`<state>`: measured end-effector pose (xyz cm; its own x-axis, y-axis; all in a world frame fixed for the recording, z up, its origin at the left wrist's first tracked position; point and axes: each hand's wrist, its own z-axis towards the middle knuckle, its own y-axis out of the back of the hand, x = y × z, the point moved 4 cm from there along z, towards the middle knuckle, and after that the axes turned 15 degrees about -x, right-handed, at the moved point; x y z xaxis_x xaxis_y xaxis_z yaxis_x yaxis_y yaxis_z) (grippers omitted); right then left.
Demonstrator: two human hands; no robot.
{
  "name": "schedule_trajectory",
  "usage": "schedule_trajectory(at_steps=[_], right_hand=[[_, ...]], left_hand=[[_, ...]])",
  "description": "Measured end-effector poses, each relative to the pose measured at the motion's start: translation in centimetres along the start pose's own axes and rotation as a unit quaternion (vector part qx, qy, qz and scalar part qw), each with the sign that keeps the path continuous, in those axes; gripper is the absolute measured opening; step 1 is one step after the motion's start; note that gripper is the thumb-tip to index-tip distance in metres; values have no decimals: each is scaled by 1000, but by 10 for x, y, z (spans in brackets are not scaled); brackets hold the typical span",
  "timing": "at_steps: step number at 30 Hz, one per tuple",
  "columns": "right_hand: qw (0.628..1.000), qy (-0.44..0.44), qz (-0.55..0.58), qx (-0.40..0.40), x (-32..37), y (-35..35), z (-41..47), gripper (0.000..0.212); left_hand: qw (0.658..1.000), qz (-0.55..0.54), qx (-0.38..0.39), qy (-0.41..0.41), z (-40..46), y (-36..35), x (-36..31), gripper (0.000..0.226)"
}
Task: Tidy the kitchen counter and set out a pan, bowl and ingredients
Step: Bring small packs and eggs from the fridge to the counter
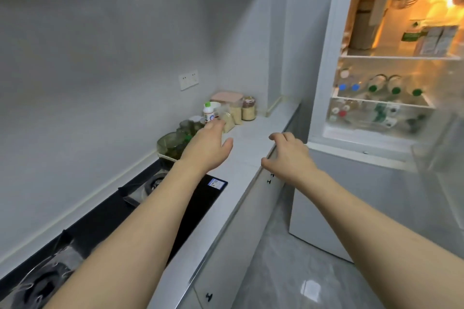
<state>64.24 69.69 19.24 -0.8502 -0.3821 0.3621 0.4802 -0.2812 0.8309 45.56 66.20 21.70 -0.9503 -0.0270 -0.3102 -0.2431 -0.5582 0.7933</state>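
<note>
My left hand stretches over the white counter with fingers straight, its tips close to a clear bag of grains; it holds nothing. My right hand hovers over the counter's front edge, fingers loosely curled and empty. Behind the bag stand a white bottle with a green cap, a pink-lidded container and a jar of grains. Green glass bowls and jars sit on a tray left of my left hand.
A black gas hob runs along the counter at lower left. The fridge at right stands open and lit, with bottles and cartons on its shelves. Its door shelf juts out at right. White cabinet doors lie below the counter.
</note>
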Motion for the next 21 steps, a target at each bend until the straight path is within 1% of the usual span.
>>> schedule_trajectory(at_steps=[7, 15, 18, 21], right_hand=[[997, -67, -26, -34, -62, 31, 14, 61], [988, -131, -57, -56, -117, 41, 36, 61], [981, -166, -72, -68, -146, 42, 58, 60], [975, -190, -88, -78, -167, 46, 80, 59]], left_hand=[[996, -30, 29, -74, 34, -39, -72, 54], [987, -63, 51, -137, 87, -87, -118, 54], [980, -78, 64, -171, 117, -112, -136, 56], [975, -92, 80, -187, 143, -126, -149, 54]])
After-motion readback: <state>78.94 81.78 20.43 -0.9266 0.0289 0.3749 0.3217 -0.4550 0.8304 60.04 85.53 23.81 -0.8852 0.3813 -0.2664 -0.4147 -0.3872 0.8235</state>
